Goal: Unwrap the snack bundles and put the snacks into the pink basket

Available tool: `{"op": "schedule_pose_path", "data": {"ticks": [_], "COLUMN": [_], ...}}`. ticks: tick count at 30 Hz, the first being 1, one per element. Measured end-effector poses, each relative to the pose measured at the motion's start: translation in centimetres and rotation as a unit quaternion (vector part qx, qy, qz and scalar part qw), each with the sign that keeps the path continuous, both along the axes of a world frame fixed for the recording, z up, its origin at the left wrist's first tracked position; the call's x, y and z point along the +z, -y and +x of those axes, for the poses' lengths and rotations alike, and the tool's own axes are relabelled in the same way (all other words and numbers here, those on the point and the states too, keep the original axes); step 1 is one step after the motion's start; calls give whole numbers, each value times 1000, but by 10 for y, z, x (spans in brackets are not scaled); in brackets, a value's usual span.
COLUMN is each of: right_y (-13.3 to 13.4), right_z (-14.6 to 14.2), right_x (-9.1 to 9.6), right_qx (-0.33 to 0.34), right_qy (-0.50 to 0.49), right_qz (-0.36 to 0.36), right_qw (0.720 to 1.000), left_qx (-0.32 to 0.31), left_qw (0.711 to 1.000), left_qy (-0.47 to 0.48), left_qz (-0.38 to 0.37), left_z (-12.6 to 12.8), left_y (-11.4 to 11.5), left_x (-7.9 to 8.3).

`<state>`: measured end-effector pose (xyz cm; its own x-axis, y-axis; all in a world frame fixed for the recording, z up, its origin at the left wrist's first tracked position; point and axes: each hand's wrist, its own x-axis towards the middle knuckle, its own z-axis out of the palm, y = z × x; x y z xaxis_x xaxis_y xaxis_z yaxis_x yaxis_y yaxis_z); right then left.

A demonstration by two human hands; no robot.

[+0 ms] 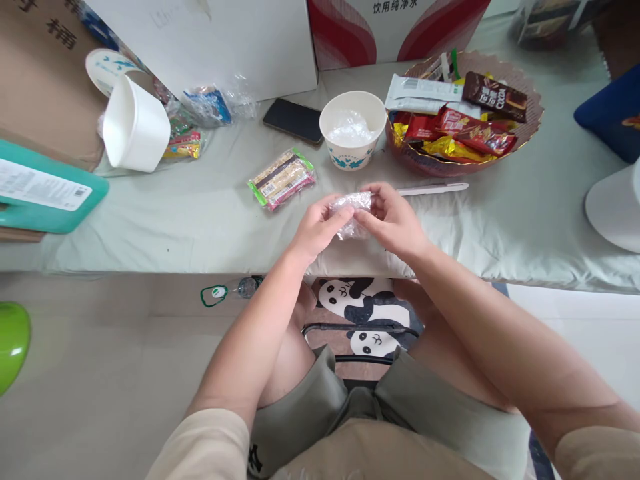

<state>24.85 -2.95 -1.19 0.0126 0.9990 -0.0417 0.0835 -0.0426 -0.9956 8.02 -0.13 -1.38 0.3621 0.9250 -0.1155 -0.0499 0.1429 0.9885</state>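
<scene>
Both of my hands grip a small crumpled piece of clear bubble wrap (pixel 354 228) above the table's front part. My left hand (pixel 320 227) pinches its left side, with the thumb on top. My right hand (pixel 393 220) holds its right side, fingers curled behind it. Whether anything lies inside the wrap I cannot tell. Just behind my hands stands a white paper bowl (pixel 351 159) with a blue-green leaf print and more clear plastic wrap (pixel 350 128) in it. A slim white stick-like object (pixel 435 189) lies beside my right hand, partly hidden by it.
A packaged snack bar (pixel 283 179) and a black phone (pixel 293 121) lie left of the bowl. A scalloped basket (pixel 463 163) of wrapped snacks stands right. Further left are a tipped white container (pixel 137 127) and a teal box (pixel 55 190). Cartons (pixel 215 47) line the back.
</scene>
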Motion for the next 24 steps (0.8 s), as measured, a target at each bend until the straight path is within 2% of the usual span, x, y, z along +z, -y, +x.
{"op": "schedule_pose_path", "data": {"ticks": [2, 6, 10, 13, 18, 21, 24], "right_y": [-1, -2, -3, -2, -1, -1, 2], "right_z": [0, 3, 4, 2, -3, -6, -8], "right_x": [0, -1, -4, -6, -13, -13, -8], "right_qx": [3, -50, -61, -12, 74, 88, 59], "right_qy": [-5, -33, -41, -11, -33, -35, -26], "right_qz": [-2, -21, -21, -8, -27, -1, 43], "right_qw": [1000, 998, 997, 1000, 996, 996, 997], "left_qx": [-18, -61, -63, -21, 91, 125, 116], "left_qw": [1000, 998, 997, 999, 994, 991, 987], "left_qy": [2, -7, -8, -7, -5, 28, -41], "left_qz": [-4, 8, 34, 49, 58, 47, 100], "left_z": [0, 1, 0, 0, 2, 2, 0], "left_y": [0, 0, 0, -1, -3, -3, -3], "left_x": [-1, -6, -4, -2, -6, -8, -7]}}
